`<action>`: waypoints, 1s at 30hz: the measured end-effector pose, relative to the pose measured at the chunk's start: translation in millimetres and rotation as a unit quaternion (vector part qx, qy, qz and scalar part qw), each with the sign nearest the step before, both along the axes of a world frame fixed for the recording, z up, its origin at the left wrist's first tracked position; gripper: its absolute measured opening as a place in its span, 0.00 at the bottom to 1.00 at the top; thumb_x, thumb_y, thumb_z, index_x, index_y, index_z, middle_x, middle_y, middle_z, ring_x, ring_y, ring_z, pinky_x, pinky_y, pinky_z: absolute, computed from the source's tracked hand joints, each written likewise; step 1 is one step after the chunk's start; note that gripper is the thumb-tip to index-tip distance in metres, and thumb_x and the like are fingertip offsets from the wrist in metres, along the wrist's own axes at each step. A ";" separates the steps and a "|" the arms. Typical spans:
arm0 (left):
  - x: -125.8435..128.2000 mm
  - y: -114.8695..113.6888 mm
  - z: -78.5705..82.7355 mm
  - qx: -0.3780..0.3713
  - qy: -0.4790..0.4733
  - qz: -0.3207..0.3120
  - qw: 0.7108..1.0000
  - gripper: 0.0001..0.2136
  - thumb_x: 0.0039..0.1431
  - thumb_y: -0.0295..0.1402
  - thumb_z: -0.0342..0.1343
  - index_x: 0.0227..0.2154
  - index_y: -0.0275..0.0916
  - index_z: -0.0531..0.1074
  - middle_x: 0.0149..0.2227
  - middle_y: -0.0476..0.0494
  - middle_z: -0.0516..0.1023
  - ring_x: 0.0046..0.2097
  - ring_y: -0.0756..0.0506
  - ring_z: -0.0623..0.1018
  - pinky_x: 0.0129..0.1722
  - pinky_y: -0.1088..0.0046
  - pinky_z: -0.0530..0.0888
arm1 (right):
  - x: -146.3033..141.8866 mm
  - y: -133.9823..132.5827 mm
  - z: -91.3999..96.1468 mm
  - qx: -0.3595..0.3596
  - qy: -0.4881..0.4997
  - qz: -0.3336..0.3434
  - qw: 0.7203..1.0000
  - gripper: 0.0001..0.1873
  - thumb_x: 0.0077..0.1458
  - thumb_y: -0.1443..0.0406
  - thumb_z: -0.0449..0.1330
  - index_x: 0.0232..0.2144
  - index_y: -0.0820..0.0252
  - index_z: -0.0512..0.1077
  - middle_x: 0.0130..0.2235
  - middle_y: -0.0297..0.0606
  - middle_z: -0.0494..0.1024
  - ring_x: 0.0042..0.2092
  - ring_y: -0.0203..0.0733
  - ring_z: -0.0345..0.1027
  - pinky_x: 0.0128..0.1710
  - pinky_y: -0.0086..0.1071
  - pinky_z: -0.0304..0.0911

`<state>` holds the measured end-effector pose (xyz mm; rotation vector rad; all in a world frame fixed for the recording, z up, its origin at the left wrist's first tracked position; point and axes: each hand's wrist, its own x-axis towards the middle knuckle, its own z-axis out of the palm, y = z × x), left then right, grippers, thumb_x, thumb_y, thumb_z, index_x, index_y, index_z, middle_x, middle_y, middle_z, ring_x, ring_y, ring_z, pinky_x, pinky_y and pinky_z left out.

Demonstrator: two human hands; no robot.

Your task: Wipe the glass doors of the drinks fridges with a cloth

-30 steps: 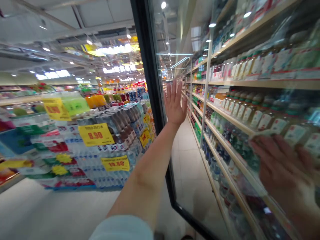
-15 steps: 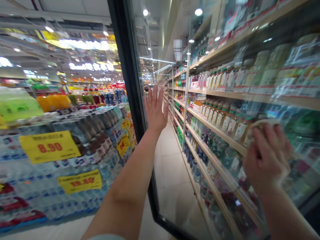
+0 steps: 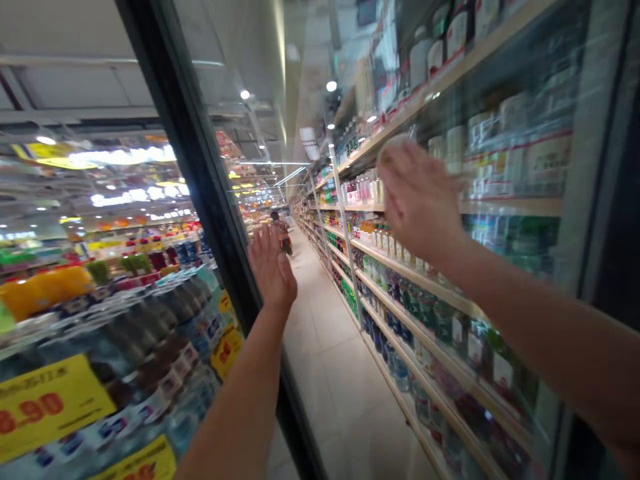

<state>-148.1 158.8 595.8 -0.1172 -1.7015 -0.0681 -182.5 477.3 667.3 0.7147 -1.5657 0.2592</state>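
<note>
A dark-framed glass door [image 3: 193, 167] stands at a tilt in front of me. My left hand [image 3: 271, 267] lies flat against the pane close to the frame, fingers stretched out and holding nothing. Higher up on the right, my right hand [image 3: 423, 200] presses a pale, folded cloth [image 3: 395, 145] to the glass. Most of the cloth is hidden under the fingers, and the hand is slightly blurred. Through the pane, wooden shelves [image 3: 415, 277] with rows of drink bottles show behind the right hand.
On the left, stacked packs of bottles [image 3: 145, 333] carry yellow price signs [image 3: 45, 407]. A tiled aisle floor [image 3: 325, 360] runs away beyond the glass. Far down it, a person [image 3: 283, 233] appears, small and blurred. A dark upright edge [image 3: 607, 167] stands at the far right.
My right hand has moved up and left across the glass with the cloth. My left hand stays flat on the pane. The view has shifted, and the door frame now leans more.
</note>
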 end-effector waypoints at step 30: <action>8.1 5.6 143.2 0.039 -0.008 0.084 0.996 0.34 0.74 0.46 0.35 0.75 0.31 0.48 0.77 0.37 0.43 0.77 0.33 0.44 0.74 0.42 0.46 | -14.8 50.6 124.6 0.025 0.037 0.004 0.999 0.28 0.68 0.68 0.49 0.68 0.65 0.63 0.72 0.40 0.57 0.75 0.54 0.45 0.74 0.53 0.50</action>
